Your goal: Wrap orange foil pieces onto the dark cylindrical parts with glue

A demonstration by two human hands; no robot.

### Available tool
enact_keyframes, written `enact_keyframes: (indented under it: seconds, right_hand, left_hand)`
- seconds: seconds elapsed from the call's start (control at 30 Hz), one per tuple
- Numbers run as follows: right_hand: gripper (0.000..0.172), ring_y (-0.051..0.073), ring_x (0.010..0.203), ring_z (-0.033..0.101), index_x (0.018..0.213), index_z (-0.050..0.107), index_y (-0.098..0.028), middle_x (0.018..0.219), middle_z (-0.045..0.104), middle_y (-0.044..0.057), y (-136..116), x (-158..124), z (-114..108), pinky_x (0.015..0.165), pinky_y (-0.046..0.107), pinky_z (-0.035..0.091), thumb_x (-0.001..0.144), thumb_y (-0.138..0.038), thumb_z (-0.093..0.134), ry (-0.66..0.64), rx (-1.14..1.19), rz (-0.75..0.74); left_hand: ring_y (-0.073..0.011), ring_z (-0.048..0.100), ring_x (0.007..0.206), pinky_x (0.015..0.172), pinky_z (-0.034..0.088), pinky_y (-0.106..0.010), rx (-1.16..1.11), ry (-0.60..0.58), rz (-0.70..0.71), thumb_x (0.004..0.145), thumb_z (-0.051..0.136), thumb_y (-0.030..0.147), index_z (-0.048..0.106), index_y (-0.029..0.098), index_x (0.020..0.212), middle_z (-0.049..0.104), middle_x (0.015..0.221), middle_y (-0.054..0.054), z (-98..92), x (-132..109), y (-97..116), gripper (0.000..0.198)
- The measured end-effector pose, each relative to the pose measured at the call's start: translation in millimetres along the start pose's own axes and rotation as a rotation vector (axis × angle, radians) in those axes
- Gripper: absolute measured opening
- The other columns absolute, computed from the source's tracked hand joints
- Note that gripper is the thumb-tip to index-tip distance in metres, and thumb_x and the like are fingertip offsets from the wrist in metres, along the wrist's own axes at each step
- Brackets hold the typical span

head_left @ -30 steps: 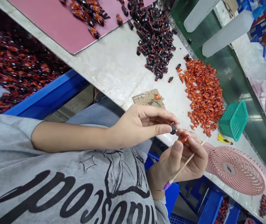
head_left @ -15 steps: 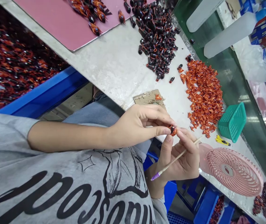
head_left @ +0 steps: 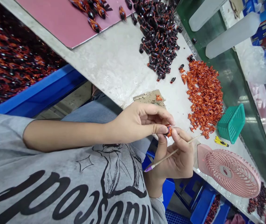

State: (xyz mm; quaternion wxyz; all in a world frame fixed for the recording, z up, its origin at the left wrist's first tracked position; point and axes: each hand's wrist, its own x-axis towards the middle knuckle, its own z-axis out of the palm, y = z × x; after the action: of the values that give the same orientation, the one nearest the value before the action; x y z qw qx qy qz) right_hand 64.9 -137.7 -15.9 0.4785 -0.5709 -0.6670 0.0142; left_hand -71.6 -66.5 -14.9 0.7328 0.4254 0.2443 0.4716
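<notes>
Small glossy orange-and-black plastic-looking piece [head_left: 169,131] is by the near edge of the long white tabletop [head_left: 114,53], between bare left hand [head_left: 135,123] and bare right hand [head_left: 176,157], both pinched closed on it. Right hand also holds thin purple-tipped wooden stick [head_left: 165,158].

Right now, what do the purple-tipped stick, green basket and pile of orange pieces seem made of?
Purple-tipped stick: probably wood, matte, from its pale tan shaft. Green basket: likely plastic, smooth, with perforated walls. Orange pieces: glossy with bright highlights; perhaps plastic, possibly coated.
</notes>
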Motion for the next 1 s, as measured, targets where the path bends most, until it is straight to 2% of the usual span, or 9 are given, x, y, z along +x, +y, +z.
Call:
enact_keyframes:
  seconds: [0.1, 0.27, 0.37, 0.5, 0.6, 0.73, 0.87, 1.0]
  right_hand:
    - [0.029, 0.017, 0.081, 0.069, 0.103, 0.069, -0.024, 0.089, 0.069, 0.001, -4.8, 5.2, 6.9, 0.065, 0.032, 0.059, 0.08, -0.006, 0.074, 0.091, 0.035, -0.06]
    - [0.016, 0.015, 0.073, 0.066, 0.089, 0.067, -0.021, 0.082, 0.067, 0.001, -10.1, 10.8, 13.2, 0.063, 0.031, 0.057, 0.082, -0.007, 0.071, 0.096, 0.029, -0.077]
    - [0.013, 0.015, 0.072, 0.065, 0.085, 0.065, -0.021, 0.079, 0.066, 0.0, -10.9, 12.5, 13.2, 0.062, 0.031, 0.056, 0.083, -0.008, 0.07, 0.076, 0.01, -0.078]
    - [0.013, 0.014, 0.072, 0.065, 0.087, 0.066, -0.02, 0.081, 0.066, 0.0, -9.7, 14.8, 12.7, 0.061, 0.029, 0.055, 0.083, -0.008, 0.071, 0.065, 0.039, -0.058]
    - [0.017, 0.015, 0.076, 0.067, 0.093, 0.067, -0.02, 0.085, 0.067, 0.001, -7.7, 15.5, 13.3, 0.063, 0.031, 0.058, 0.083, -0.008, 0.071, 0.065, 0.063, -0.057]
    - [0.022, 0.016, 0.081, 0.069, 0.096, 0.066, -0.02, 0.089, 0.067, 0.002, -6.5, 15.6, 14.3, 0.066, 0.033, 0.059, 0.082, -0.004, 0.07, 0.099, 0.07, -0.055]
    - [0.022, 0.016, 0.083, 0.07, 0.095, 0.067, -0.021, 0.091, 0.068, 0.002, -6.4, 16.3, 15.4, 0.067, 0.033, 0.06, 0.083, -0.004, 0.069, 0.1, 0.07, -0.086]
    - [0.021, 0.016, 0.085, 0.07, 0.096, 0.068, -0.021, 0.092, 0.07, 0.002, -6.7, 16.5, 16.5, 0.07, 0.034, 0.06, 0.084, -0.004, 0.068, 0.079, 0.126, -0.116]
  left_hand:
    - [-0.0159, 0.07, 0.073, 0.067, 0.059, -0.023, 0.064, -0.013, 0.081, 0.073, 0.076, 0.01, 0.075, 0.016, 0.074, 0.075, 0.077, -0.004, -3.9, 4.3, -3.8, 0.006]
    - [-0.0124, 0.066, 0.068, 0.062, 0.055, -0.018, 0.168, 0.018, 0.238, 0.072, 0.065, 0.002, 0.072, 0.016, 0.07, 0.072, 0.071, -0.003, -6.3, 4.5, -9.7, 0.015]
    - [-0.0116, 0.066, 0.068, 0.063, 0.055, -0.018, 0.206, 0.02, 0.261, 0.073, 0.063, 0.002, 0.07, 0.015, 0.07, 0.071, 0.072, -0.002, -7.1, 2.8, -10.9, 0.016]
    - [-0.0116, 0.067, 0.071, 0.066, 0.056, -0.019, 0.186, 0.003, 0.226, 0.076, 0.067, 0.004, 0.07, 0.014, 0.073, 0.071, 0.076, -0.002, -9.9, 2.8, -11.1, 0.011]
    - [-0.0132, 0.068, 0.078, 0.069, 0.058, -0.021, 0.136, -0.035, 0.16, 0.078, 0.075, 0.014, 0.071, 0.014, 0.08, 0.072, 0.083, -0.004, -12.9, 3.4, -10.8, 0.005]
    - [-0.0129, 0.065, 0.075, 0.069, 0.057, -0.023, 0.144, -0.088, 0.062, 0.08, 0.079, 0.03, 0.068, 0.014, 0.094, 0.067, 0.084, -0.003, -17.7, 3.8, -6.9, 0.024]
    - [-0.0098, 0.053, 0.063, 0.056, 0.046, -0.019, 0.249, -0.17, 0.018, 0.087, 0.069, 0.041, 0.061, 0.014, 0.078, 0.056, 0.069, 0.001, -21.3, 5.2, 2.8, 0.029]
    - [-0.0084, 0.045, 0.057, 0.052, 0.039, -0.019, 0.294, -0.28, -0.004, 0.091, 0.06, 0.034, 0.054, 0.015, 0.066, 0.05, 0.06, 0.003, -21.1, 5.8, 11.1, 0.032]
